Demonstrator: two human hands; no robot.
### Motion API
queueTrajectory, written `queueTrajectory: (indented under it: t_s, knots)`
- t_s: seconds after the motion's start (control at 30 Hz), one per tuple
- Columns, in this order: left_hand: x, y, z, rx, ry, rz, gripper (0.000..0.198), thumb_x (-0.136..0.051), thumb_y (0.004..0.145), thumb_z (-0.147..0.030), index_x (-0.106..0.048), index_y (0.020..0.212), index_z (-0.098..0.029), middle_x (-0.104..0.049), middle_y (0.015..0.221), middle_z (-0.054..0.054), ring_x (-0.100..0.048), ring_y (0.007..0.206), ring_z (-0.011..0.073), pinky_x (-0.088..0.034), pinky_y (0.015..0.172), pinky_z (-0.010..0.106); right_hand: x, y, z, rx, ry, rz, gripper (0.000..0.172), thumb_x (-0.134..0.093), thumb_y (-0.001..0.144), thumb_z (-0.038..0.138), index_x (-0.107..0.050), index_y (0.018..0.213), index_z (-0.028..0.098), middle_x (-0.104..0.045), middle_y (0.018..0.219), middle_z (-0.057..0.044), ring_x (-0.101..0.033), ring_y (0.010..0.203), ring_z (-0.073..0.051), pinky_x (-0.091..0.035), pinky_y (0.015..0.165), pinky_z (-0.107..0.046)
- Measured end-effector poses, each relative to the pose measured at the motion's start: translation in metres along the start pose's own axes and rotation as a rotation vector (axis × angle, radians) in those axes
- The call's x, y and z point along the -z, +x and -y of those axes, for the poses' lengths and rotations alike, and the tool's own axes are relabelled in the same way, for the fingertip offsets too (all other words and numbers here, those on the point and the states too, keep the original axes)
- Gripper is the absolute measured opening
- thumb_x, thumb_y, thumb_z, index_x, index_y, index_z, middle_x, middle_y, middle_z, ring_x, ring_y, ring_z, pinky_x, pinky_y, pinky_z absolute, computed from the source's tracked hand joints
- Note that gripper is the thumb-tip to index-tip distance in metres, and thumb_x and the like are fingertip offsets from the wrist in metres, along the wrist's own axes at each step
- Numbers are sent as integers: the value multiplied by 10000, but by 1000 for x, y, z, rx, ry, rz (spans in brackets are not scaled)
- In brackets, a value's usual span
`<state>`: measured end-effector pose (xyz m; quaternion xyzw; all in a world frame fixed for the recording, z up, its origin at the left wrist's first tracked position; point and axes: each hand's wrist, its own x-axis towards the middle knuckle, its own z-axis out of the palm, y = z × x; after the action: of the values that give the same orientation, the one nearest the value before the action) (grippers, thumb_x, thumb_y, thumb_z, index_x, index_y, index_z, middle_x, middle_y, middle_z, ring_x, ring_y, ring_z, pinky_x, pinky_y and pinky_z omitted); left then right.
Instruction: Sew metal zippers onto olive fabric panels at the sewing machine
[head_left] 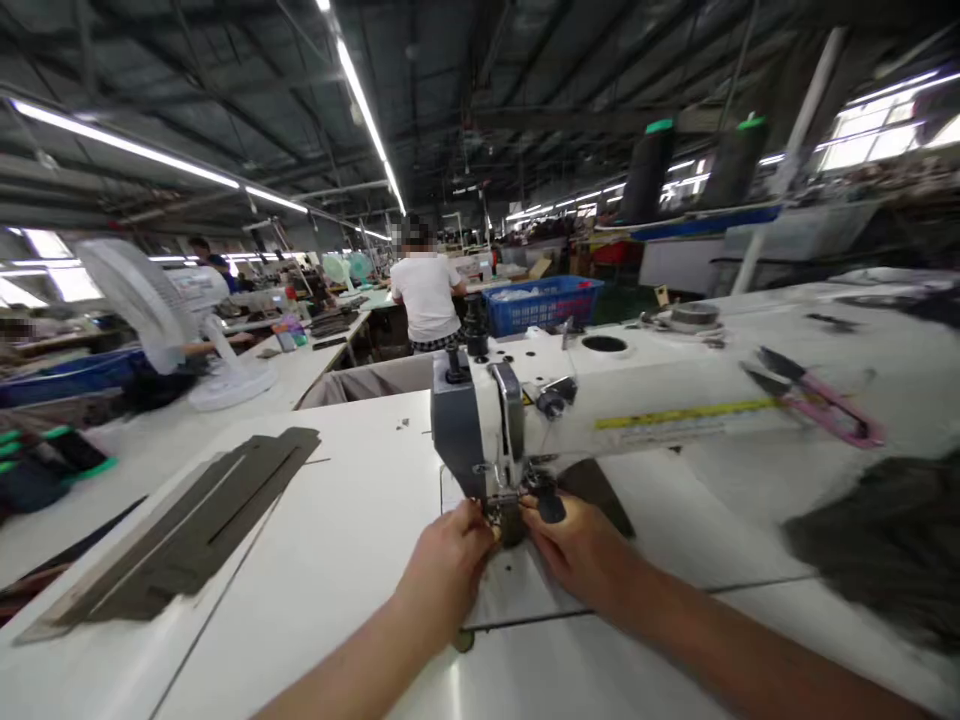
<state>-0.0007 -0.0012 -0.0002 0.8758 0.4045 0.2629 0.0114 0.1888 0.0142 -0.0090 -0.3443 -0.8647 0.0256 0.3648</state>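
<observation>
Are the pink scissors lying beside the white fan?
No, the pink scissors lie on the sewing machine arm, far from the white fan.

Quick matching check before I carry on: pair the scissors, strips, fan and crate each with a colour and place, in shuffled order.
1 scissors
2 strips
3 fan
4 crate

A blue, behind the machine
B white, far left
C pink handles, lying on the machine
D dark, flat on the table, left

Pairs: 1-C; 2-D; 3-B; 4-A
</observation>
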Motion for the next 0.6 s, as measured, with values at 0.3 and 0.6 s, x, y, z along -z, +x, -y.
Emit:
queueTrajectory:
  t_s: [0.3,0.6]
  knots:
    - [3,0,-1,-10,80,21,180,-461,843,-126,-627,781,-156,-559,794,48,-556,669,153,-494,598,255,0,1,0,-7,34,9,252,-356,818,99,-594,776,170,-639,785,-61,-601,822,-194,-461,780,-297]
    - [3,2,0,-51,156,5,181,-466,848,-140,-628,769,-158,-568,771,49,-557,654,162,-491,585,260,5,3,5,-32,57,44,255,-353,816,95,-595,784,167,-647,835,-67,-593,827,-183,-448,766,-281]
